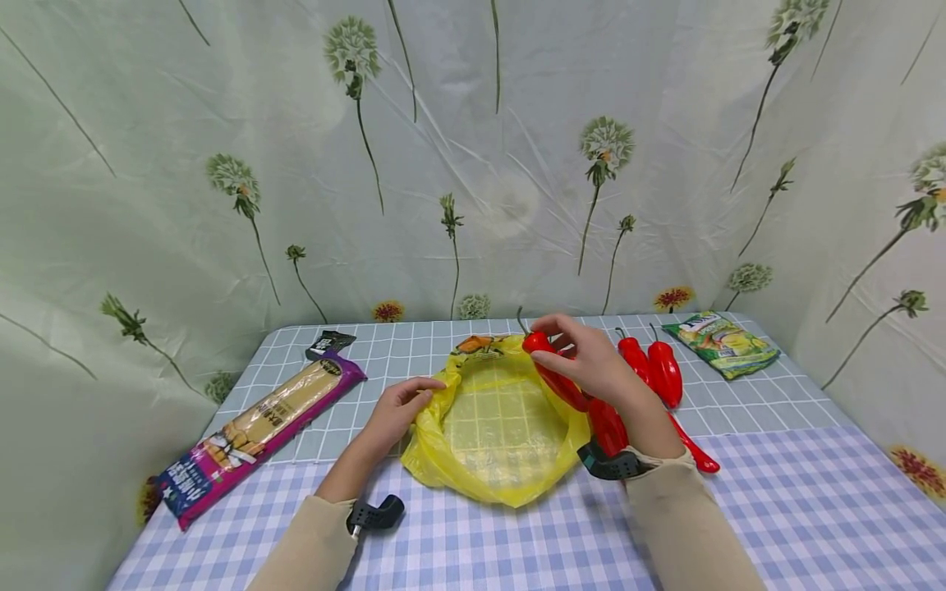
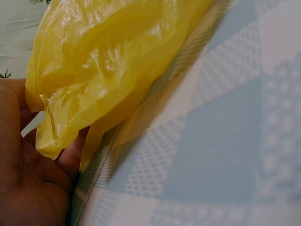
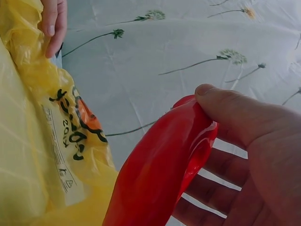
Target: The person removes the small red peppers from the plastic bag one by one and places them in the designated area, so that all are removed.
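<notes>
A yellow plastic bag (image 1: 473,484) lies with its mouth spread wide on the table, black and orange print at its far rim. My left hand (image 1: 399,406) pinches the bag's left edge between thumb and fingers; in the left wrist view the crinkled plastic (image 2: 108,70) runs into that hand. A glossy red chili pepper (image 1: 556,382) is pinched near its stem end by my right hand (image 1: 591,361), over the bag's right rim. Up close in the right wrist view, the thumb (image 3: 225,103) presses the pepper's top, with the other fingers behind it.
Several more red peppers (image 1: 667,373) lie right of the bag, partly behind my right forearm. A green and yellow packet (image 1: 724,343) is at the back right. On the left are a long purple-edged noodle pack (image 1: 259,431) and a small black packet (image 1: 329,343). A flowered curtain (image 1: 510,180) hangs behind the table.
</notes>
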Demonstrator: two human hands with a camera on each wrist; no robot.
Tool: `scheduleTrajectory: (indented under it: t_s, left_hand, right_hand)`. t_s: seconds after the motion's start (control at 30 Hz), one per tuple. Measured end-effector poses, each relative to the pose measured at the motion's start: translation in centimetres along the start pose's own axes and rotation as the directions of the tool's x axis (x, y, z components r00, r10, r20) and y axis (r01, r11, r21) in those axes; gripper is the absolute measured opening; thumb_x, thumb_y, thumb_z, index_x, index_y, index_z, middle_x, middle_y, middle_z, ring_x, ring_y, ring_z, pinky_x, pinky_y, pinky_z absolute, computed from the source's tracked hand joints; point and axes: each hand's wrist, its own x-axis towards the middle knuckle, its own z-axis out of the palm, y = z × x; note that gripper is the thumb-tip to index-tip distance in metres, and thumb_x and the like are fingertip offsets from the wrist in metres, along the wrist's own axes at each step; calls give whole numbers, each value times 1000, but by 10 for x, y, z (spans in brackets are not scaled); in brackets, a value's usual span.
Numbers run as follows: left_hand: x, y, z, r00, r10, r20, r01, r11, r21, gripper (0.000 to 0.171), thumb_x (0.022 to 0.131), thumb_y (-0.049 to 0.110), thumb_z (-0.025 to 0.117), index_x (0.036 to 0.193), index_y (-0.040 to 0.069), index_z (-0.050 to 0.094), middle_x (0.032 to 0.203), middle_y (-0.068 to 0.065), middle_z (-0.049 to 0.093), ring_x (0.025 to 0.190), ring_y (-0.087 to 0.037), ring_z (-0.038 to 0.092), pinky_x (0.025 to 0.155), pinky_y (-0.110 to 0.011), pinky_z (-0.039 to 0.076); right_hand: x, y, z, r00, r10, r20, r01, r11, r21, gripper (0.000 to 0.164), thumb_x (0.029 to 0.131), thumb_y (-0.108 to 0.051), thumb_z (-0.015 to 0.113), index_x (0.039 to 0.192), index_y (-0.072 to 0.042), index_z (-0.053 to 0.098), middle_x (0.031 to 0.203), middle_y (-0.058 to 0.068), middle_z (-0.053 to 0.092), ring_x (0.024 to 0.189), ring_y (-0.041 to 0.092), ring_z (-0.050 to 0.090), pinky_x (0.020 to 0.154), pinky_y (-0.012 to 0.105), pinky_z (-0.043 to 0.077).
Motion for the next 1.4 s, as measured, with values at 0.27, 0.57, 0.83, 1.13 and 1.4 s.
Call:
scheduleTrajectory:
  t_s: [0.27,0.57,0.83,1.13,1.4]
  left_hand:
    - [0,-1,-1,1000,-2,0,2,1000,10,28,103,17,52,124,9,68,137,-13,61,113,-20,59,92,-19,52]
    - [0,0,0,1000,2,-5,-2,1000,19,28,102,17,52,124,10,68,136,-13,62,112,-20,59,91,-19,52]
    - [-1,1,1,1000,13,-9,-13,1000,8,28,102,15,51,123,8,68,136,-13,62,113,-19,59,90,-19,52]
    - [-2,4,1,1000,12,-8,-12,1000,1,28,102,14,51,123,7,68,136,-14,62,111,-18,60,89,-19,52]
    - [-2,4,1,1000,9,-11,-9,1000,5,28,102,13,51,123,8,69,136,-13,62,111,-19,60,90,-20,53]
  right_hand:
    - [-1,6,-8,998,63,8,-63,998,-3,42,92,-26,71,131,-16,57,124,8,66,103,26,65,85,40,60]
    - [-4,15,-18,995,100,-2,-100,995,-28,42,94,-27,70,132,-16,56,126,9,64,105,28,63,84,41,60]
    - [-6,22,-25,992,129,5,-128,990,-54,43,94,-29,69,132,-14,56,126,12,64,107,29,62,85,41,59]
    - [-9,32,-34,982,186,14,-185,981,-63,41,95,-29,68,131,-14,56,128,14,62,109,31,59,85,41,58]
    - [-12,42,-38,974,227,14,-226,971,-81,39,95,-28,67,130,-13,56,129,16,62,110,32,59,85,40,59]
